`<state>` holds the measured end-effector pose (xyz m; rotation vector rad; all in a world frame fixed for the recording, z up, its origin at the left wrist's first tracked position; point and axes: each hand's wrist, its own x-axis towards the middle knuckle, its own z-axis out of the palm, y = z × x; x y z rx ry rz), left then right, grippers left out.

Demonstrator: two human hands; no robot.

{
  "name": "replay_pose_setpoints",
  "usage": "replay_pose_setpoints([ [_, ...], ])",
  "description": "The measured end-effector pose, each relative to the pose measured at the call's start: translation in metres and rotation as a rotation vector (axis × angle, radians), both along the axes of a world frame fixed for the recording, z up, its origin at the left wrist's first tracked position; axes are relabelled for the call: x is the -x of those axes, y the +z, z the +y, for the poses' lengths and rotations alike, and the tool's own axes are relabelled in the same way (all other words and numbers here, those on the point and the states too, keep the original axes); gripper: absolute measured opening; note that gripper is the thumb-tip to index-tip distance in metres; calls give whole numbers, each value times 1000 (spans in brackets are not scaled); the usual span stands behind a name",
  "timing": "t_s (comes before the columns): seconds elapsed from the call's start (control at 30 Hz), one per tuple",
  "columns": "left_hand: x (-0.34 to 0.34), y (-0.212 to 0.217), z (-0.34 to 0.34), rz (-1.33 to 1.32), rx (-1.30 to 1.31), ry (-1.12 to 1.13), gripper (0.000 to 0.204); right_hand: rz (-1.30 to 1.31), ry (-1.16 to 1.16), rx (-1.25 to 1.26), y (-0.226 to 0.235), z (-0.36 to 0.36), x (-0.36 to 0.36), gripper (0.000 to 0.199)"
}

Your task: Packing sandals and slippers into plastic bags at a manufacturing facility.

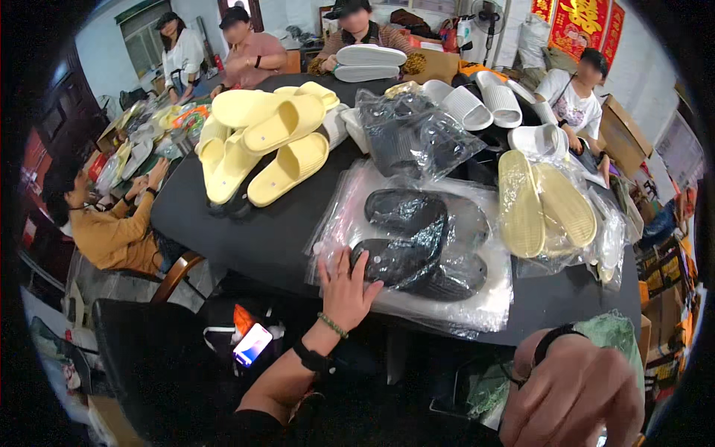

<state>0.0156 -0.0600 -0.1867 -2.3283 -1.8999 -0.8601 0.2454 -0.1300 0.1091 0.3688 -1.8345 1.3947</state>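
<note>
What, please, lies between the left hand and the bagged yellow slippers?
In the head view, a bagged black pair on stacked clear bags lies between them.

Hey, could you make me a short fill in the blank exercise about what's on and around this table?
1. The left hand is at a bag holding slippers whose colour is ____.
2. The beaded bracelet on the left wrist is mainly ____ in colour.
3. The phone with the lit screen lies to the ____ of the left forearm in the picture.
4. The wall decorations at upper right have a background coloured ____.

Missing words: black; green; left; red.
</note>
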Motion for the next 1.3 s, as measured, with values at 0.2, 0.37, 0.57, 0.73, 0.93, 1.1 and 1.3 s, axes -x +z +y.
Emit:
replay_pose_setpoints([
  [0.2,6,-12,-3,16,-3,42,63,165,35,109,-4,-33,14,19],
  [0.37,4,-13,-5,23,-29,58,62,70,169,224,5,-51,-2,9],
  [0.57,8,-18,-4,29,-50,63,63,57,310,120,-2,-48,-12,11],
  [0.73,-1,-10,-3,21,-16,33,62,-40,617,91,-24,-37,-40,37],
  [0.93,1,-11,-2,13,-5,50,61,16,380,-91,-13,-34,-43,26],
  [1.1,2,-5,-3,15,92,50,63,-333,-775,-115,-63,-16,-67,9],
  [1.3,9,3,0,-144,134,-14,65,-650,-1358,-387,-181,58,-80,56],
])
